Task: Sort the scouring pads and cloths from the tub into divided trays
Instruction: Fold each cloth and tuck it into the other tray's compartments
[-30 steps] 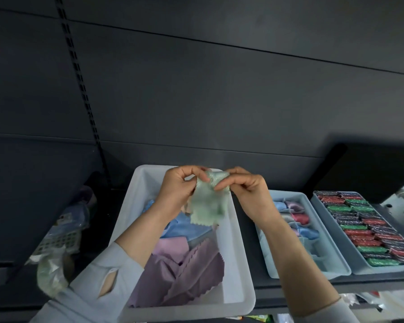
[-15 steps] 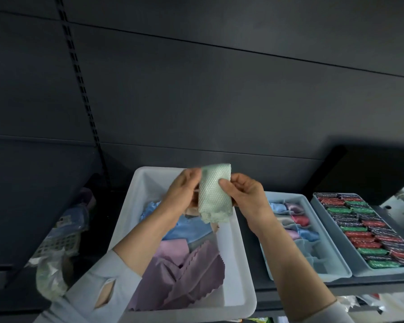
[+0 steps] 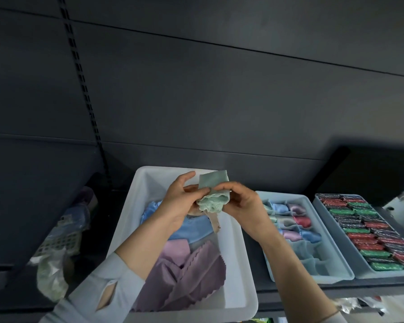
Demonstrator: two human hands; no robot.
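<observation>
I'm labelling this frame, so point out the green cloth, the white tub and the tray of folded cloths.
green cloth [image 3: 214,183]: head view, upper flat part.
white tub [image 3: 234,248]: head view, bare right wall.
tray of folded cloths [image 3: 336,275]: head view, near right rim.

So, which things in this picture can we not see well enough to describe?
- Green cloth, head view: both hands cover its middle, so its fold count is unclear.
- Tub contents: the left hand and forearm hide the cloths beneath.
- Cloth tray: the right hand covers its near-left compartments.
- Pad tray: cut off by the right edge.
</observation>
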